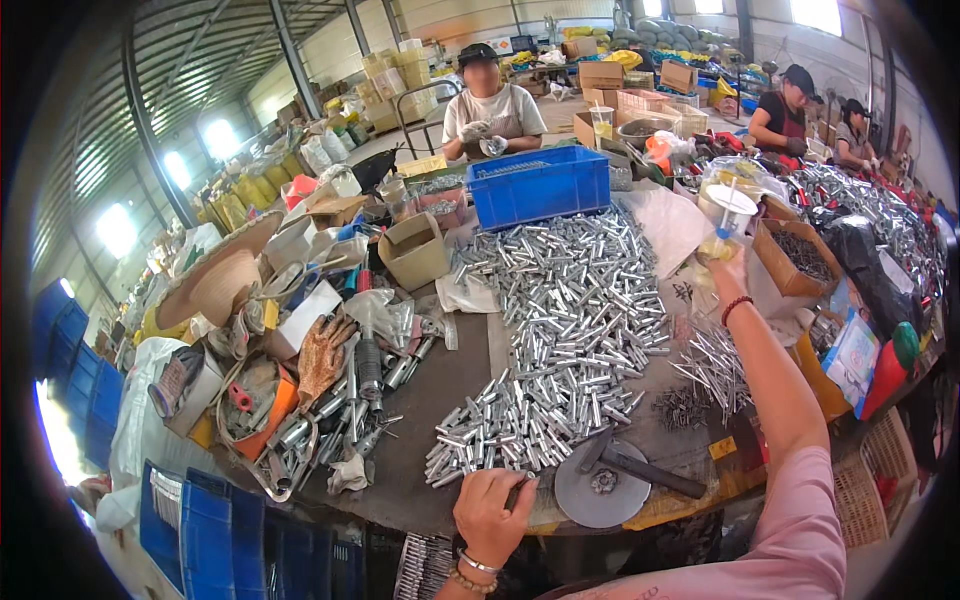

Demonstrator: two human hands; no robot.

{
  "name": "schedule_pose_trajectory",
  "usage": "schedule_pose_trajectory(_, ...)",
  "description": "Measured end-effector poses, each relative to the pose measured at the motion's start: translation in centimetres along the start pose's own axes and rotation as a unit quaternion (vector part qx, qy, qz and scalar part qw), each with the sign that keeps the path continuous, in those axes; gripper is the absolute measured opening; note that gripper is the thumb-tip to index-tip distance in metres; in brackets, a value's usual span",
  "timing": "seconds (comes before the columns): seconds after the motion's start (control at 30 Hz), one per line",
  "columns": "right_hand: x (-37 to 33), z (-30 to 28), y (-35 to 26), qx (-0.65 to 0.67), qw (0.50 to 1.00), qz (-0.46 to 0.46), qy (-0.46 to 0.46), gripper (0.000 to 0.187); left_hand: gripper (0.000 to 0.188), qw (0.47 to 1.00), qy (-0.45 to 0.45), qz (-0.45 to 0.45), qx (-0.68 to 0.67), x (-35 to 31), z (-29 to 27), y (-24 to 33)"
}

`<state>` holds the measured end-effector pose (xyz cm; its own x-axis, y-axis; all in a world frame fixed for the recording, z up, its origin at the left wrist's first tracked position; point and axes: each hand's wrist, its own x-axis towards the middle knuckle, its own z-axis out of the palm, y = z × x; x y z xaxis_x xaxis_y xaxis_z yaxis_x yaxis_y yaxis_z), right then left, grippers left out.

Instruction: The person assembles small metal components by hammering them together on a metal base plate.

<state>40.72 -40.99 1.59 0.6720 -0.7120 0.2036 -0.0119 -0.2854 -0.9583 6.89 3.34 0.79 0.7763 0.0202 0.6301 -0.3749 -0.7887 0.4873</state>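
Note:
My right hand reaches far across the table, its fingers wrapped round a plastic drink cup with a white lid and a straw. Down at the near edge, my left hand is curled, with the end of a small metal tube showing at its fingertips. It rests just in front of a large heap of shiny metal tubes. To its right a hammer lies across a round metal plate. Thin metal rods and a small pile of dark pins lie below my right forearm.
A blue crate stands behind the heap. Gloves, tools and an open cardboard box crowd the left side. Another box of dark parts stands right. One person sits opposite; others work at the far right. Blue bins stand lower left.

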Motion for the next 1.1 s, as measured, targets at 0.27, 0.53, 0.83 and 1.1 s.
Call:
schedule_pose_trajectory(0.27, -18.0, -3.7, -11.5, 0.172, 0.918, -0.051, -0.355, 0.062, 0.019, 1.000, -0.022, -0.001, 0.009, -0.2, 0.0, -0.1)
schedule_pose_trajectory(0.53, -29.6, -4.1, -13.5, 0.198, 0.808, -0.180, -0.525, 0.075, 0.020, 1.000, -0.015, -0.001, 0.010, -0.2, 0.3, 0.3)
schedule_pose_trajectory(0.83, -31.6, -6.9, -13.6, 0.111, 0.797, -0.320, -0.499, 0.080, 0.030, 0.996, -0.017, 0.030, 0.082, -1.0, 0.6, -1.0)
schedule_pose_trajectory(1.1, -30.9, -8.1, -15.1, 0.117, 0.782, -0.439, -0.427, 0.084, 0.041, 0.992, 0.022, -0.090, -0.091, -2.6, 2.3, -2.6)
